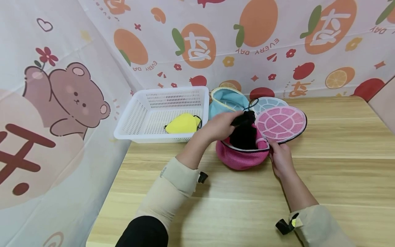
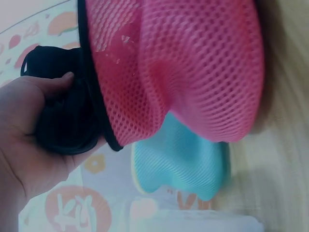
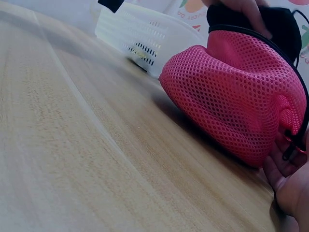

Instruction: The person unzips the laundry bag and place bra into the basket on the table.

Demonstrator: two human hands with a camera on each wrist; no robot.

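A pink mesh laundry bag [image 1: 242, 160] stands on the table with its round lid [image 1: 281, 124] folded back to the right. My left hand [image 1: 220, 126] grips a bundled black cloth item [image 2: 65, 118] with a thin cord, at the bag's mouth. Part of the black cloth sits inside the opening, so its full shape is hidden. At the bag's right side, my right hand [image 1: 281, 159] holds the rim between thumb and fingers, near the black zipper pull [image 3: 288, 152]. Behind the pink bag is a light-blue mesh bag [image 1: 226, 97], also unzipped.
A white perforated basket [image 1: 123, 133] stands at the back left of the wooden table [image 1: 339, 171]. In it lies a yellow cloth item [image 1: 183, 124] with black cords. A printed curtain [image 1: 172, 75] hangs right behind the basket and bags.
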